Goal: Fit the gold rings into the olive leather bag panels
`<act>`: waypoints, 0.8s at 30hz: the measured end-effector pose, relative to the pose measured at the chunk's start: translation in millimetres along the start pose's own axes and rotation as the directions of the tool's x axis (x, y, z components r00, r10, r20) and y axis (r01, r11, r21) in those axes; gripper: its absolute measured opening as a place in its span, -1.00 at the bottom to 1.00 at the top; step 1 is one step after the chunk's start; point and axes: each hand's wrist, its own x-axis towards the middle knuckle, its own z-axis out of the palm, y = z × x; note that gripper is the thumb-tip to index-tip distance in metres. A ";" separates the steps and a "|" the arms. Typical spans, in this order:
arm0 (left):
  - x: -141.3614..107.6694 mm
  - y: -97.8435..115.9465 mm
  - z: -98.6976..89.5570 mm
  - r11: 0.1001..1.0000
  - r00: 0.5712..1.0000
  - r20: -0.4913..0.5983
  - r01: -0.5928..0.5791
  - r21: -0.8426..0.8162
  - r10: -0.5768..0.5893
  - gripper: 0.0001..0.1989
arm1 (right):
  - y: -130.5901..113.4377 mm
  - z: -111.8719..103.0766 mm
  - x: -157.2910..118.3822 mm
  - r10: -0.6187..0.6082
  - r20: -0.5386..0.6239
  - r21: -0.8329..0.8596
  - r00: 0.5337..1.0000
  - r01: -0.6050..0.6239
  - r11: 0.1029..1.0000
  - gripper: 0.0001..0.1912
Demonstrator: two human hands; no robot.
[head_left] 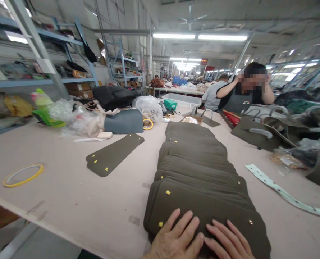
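A long row of overlapping dark olive panels (197, 201) with rounded corners runs away from me across the table. On the nearest panel lies my left hand (176, 233), fingers spread, close to two yellow tape bits at its left end. My right hand (227, 241) rests flat on the same panel, its fingers apart and its thumb side near the left hand. A small metal eyelet (251, 222) shows at the panel's right end. Off to the left, a couple of matching olive panels (114, 154) lie stacked askew, also marked with yellow bits.
A yellow tape roll (23, 175) lies at left. Behind are a blue-grey piece (124, 121), plastic bags (149, 108) and a green box (170, 104). A pale green punched strip (286, 198) and olive bag parts (262, 133) lie right. A person (243, 90) is across the table.
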 end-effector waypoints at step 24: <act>22.7 -57.8 9.7 0.991 0.918 0.394 0.019 -0.134 0.036 -0.80 | 25.2 42.2 43.7 0.363 -0.036 0.082 0.931 -0.360 0.929 -0.75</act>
